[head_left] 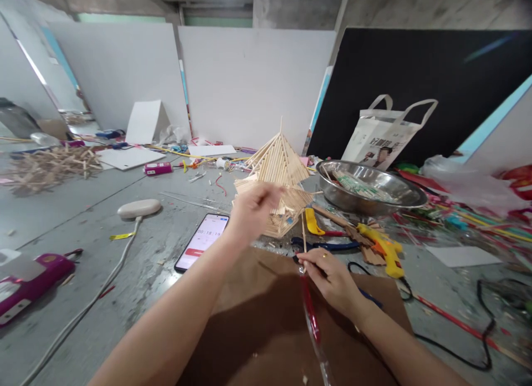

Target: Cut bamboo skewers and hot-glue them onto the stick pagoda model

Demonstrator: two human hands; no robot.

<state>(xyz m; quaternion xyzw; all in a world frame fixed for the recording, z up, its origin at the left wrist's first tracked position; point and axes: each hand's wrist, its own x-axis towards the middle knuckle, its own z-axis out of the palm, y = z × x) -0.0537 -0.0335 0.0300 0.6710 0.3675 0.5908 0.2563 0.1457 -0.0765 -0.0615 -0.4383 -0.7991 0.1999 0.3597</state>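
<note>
So white panels are standing along the back, a black panel is leaning on the right, bare concrete is showing above, and light is glinting off the scuffed gray floor.

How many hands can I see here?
2: the left hand, blurred, in front of the wooden model, and the right hand, nearer the camera over the brown sheet, pinching a thin stick. No others show.

Straw-yellow stick model, brown cardboard, yellow-and-orange glue gun, black panel, dark-printed white bag
</note>
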